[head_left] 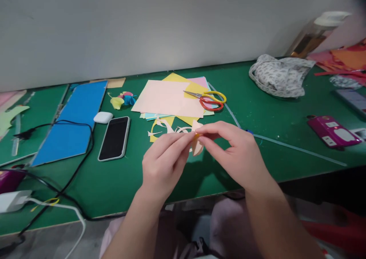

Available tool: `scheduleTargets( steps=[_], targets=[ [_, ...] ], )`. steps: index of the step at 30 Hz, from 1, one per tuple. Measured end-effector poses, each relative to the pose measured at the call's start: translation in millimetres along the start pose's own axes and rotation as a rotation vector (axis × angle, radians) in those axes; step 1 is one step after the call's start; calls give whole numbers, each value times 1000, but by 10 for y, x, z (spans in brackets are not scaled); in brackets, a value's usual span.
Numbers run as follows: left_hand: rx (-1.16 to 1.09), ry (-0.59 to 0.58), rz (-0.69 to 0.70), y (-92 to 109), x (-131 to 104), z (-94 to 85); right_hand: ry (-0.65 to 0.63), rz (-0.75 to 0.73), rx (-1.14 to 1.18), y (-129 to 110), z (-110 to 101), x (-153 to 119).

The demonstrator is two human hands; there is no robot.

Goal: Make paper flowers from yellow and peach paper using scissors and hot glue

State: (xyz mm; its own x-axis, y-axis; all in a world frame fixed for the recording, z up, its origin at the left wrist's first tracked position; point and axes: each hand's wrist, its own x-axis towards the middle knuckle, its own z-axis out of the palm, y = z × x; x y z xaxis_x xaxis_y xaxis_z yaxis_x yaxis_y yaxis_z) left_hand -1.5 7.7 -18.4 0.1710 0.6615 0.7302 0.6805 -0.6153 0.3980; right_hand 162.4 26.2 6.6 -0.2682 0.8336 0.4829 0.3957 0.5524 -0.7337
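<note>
Above the green table's front part, my left hand and my right hand meet fingertip to fingertip. Both pinch a small folded pale pink paper piece, with a bit of yellow showing between the fingers. Curved paper scraps lie just behind my hands. Beyond them sits a stack of coloured sheets, a pale pink sheet on top. Scissors with yellow and red handles rest on the stack's right side, blades pointing left.
Left of the stack are small paper flowers, a white case, a phone, a blue board and black cables. Rightward lie a clear strip, a patterned cloth, a purple power strip and a bottle.
</note>
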Motion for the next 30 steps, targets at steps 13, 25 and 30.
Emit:
scheduleTargets(
  steps=[13,25,30],
  targets=[
    [-134,38,-342,16,6,71,0,-53,62,-9,120,-13],
    [-357,129,-613,46,-18,163,44,53,43,42,250,-42],
    [-401,129,-623,48,-11,154,70,165,193,73,269,-31]
  ],
)
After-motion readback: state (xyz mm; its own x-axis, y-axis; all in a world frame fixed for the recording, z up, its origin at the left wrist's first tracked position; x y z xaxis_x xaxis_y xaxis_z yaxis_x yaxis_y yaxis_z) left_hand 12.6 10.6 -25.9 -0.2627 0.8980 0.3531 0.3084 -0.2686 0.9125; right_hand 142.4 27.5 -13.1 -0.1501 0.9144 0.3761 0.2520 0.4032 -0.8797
